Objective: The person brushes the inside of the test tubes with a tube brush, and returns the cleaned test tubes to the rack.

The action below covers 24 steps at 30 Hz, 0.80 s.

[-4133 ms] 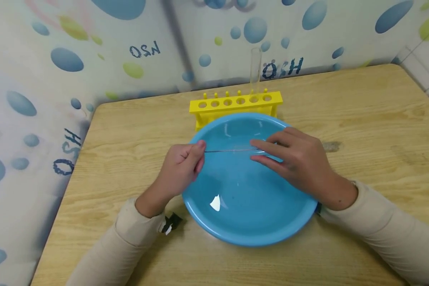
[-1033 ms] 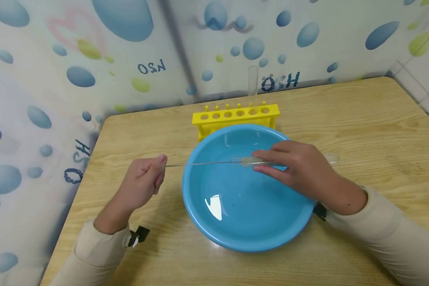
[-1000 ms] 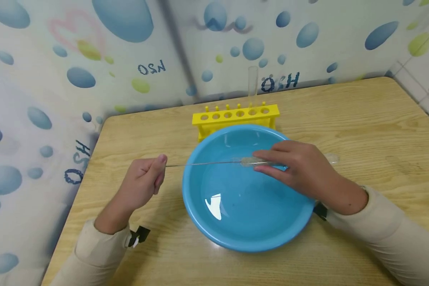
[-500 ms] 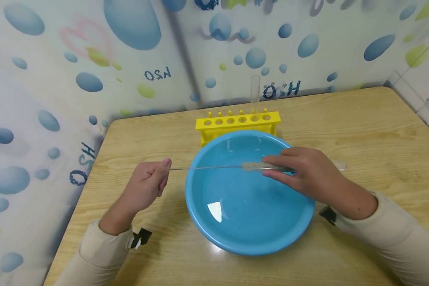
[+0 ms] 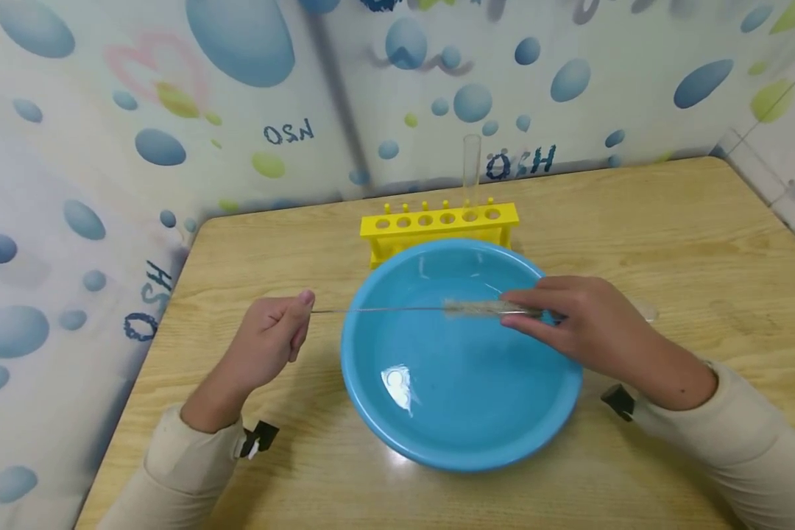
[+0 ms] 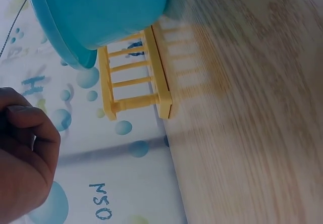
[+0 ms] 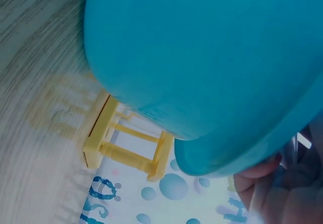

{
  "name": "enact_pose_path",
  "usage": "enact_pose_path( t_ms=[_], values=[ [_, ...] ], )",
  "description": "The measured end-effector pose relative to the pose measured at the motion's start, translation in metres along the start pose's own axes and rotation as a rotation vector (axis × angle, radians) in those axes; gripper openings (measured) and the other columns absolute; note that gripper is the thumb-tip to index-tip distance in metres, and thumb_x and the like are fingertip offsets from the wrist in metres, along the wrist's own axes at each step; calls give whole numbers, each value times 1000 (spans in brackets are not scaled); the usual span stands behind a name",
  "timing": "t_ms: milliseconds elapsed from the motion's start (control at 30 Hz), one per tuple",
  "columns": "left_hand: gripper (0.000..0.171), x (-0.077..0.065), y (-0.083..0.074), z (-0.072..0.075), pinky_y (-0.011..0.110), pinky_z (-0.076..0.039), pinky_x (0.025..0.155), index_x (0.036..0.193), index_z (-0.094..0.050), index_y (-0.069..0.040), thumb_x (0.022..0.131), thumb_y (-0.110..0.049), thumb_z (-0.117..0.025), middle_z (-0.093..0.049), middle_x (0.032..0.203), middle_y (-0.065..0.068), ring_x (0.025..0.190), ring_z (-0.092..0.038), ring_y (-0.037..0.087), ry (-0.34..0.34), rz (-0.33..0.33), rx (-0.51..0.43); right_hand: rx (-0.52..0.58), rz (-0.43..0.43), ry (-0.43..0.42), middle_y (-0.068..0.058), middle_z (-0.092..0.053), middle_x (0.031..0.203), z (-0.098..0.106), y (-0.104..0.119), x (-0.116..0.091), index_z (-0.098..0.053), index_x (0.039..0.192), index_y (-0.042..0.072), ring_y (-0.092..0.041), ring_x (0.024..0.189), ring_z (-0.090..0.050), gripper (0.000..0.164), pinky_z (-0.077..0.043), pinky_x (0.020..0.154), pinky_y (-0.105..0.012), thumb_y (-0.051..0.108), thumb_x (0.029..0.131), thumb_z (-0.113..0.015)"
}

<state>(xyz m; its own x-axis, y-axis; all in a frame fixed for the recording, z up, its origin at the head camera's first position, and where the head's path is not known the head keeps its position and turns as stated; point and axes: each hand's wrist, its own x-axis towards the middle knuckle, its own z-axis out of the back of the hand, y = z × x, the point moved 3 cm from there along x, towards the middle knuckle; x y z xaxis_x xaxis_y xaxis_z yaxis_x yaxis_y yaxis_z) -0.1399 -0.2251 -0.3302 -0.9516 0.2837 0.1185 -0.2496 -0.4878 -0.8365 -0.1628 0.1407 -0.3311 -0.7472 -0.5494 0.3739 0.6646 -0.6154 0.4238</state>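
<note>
My left hand (image 5: 269, 340) grips the thin twisted wire handle of a test tube brush (image 5: 475, 308). Left of the basin in the head view, this hand (image 6: 30, 153) shows curled fingers in the left wrist view. The brush's pale bristles lie level above the blue basin (image 5: 364, 412), largely outside the tube. My right hand (image 5: 592, 320) pinches a clear glass test tube (image 5: 648, 312) over the basin's right side. Its rounded end shows past the hand; the fingers cover its middle. In the right wrist view, fingers (image 7: 282, 183) appear beside the basin's rim.
A yellow test tube rack (image 5: 437, 221) stands right behind the basin, with another clear test tube (image 5: 472, 169) upright in one hole. All rest on a wooden table (image 5: 271, 250) against a patterned wall (image 5: 238, 88).
My left hand has moved left since the oldest frame, drawing the brush out of the tube. Lately my right hand shifts right with the tube, baring more bristles.
</note>
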Motion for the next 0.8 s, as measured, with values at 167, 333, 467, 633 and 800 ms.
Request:
enact_pose_path(
  t_ms=[167, 333, 467, 633, 800],
  values=[
    [59, -2, 1, 4, 31, -34, 37, 52, -41, -7, 110, -18, -35, -40, 45, 2, 37, -36, 12, -1, 2, -1, 5, -17, 13, 2, -75, 86, 1, -1, -1, -77, 111, 12, -3, 66, -60, 35, -47, 53, -18, 21, 78, -86],
    [59, -3, 1, 10, 31, -34, 37, 53, -41, -7, 110, -18, -36, -40, 46, 1, 38, -35, 12, -20, 11, 16, -8, -31, 22, 3, -74, 84, 2, -3, -1, -77, 111, 12, -2, 64, -57, 35, -45, 52, -18, 23, 78, -86],
    [59, -4, 2, 14, 31, -32, 36, 53, -41, -7, 110, -17, -35, -40, 46, 2, 38, -34, 13, -30, 13, 12, -14, -30, 18, 4, -72, 81, 4, -3, 0, -77, 111, 13, -1, 62, -54, 36, -44, 51, -17, 23, 78, -86],
    [59, -5, 3, 17, 32, -33, 37, 53, -41, -6, 110, -17, -34, -40, 46, 3, 38, -34, 14, -26, 19, 12, -2, -53, 36, 3, -73, 83, 4, -5, 0, -77, 111, 14, -3, 66, -59, 34, -47, 53, -18, 23, 80, -85],
    [59, -7, 3, 20, 32, -34, 38, 53, -42, -7, 110, -18, -35, -42, 47, 2, 38, -37, 15, -46, 24, 41, -3, -58, 47, 3, -74, 84, 4, -7, 1, -78, 109, 15, -3, 67, -60, 29, -48, 53, -18, 24, 81, -84]
  ],
)
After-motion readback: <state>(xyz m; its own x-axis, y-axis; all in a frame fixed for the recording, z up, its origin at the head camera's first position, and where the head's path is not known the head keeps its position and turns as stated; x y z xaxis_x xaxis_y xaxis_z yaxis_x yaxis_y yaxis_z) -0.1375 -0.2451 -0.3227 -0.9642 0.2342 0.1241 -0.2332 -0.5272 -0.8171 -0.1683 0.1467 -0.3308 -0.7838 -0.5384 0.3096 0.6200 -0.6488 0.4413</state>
